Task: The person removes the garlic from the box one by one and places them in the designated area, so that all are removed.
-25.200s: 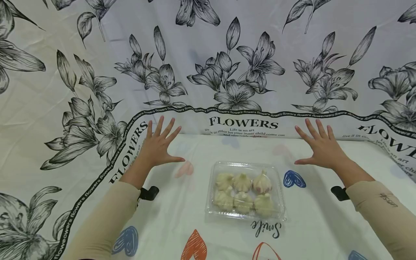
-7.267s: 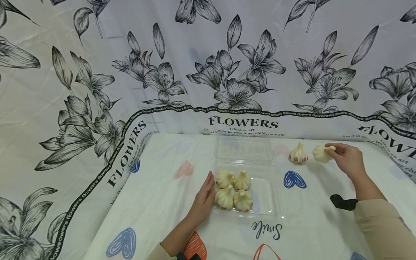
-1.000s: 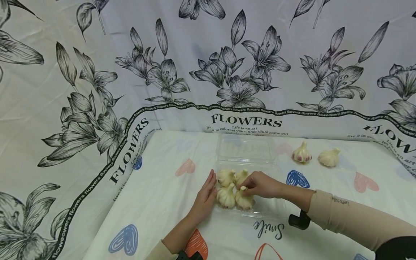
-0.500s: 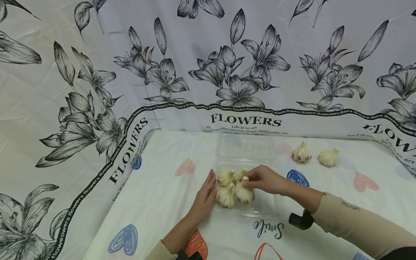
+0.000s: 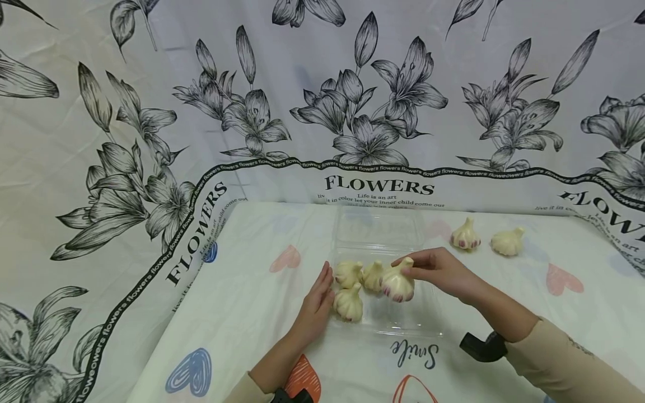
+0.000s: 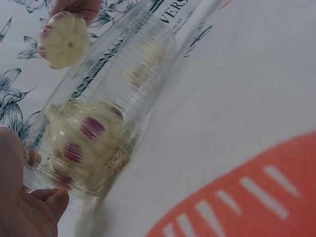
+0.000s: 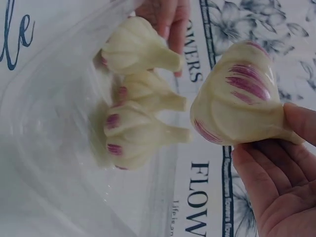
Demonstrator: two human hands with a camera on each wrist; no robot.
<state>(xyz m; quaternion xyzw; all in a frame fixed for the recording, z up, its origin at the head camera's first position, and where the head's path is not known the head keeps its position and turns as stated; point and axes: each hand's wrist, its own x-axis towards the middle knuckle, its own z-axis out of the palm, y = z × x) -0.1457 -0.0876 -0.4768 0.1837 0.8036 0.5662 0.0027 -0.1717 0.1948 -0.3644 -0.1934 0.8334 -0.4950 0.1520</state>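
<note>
Between thumb and fingers my right hand (image 5: 445, 273) pinches a garlic bulb (image 5: 397, 285) by its stem, lifted above the clear plastic container (image 5: 415, 322). The same bulb (image 7: 237, 98) shows purple streaks in the right wrist view. Three more garlic bulbs sit in the container's left part: a front one (image 5: 349, 304), a back left one (image 5: 347, 273) and a back right one (image 5: 372, 276). My left hand (image 5: 311, 313) rests with extended fingers against the container's left side. In the left wrist view, its fingertips (image 6: 57, 200) touch the plastic wall.
Two garlic bulbs, one with purple marks (image 5: 466, 235) and a paler one (image 5: 508, 242), stand on the cloth at the back right. The container's lid (image 5: 378, 228) lies folded back behind it. A flower-printed curtain (image 5: 282, 112) hangs behind the table.
My right hand has picked up the front right bulb from the container, then raised it and moved it right and backward. The left hand stays at the container's side.
</note>
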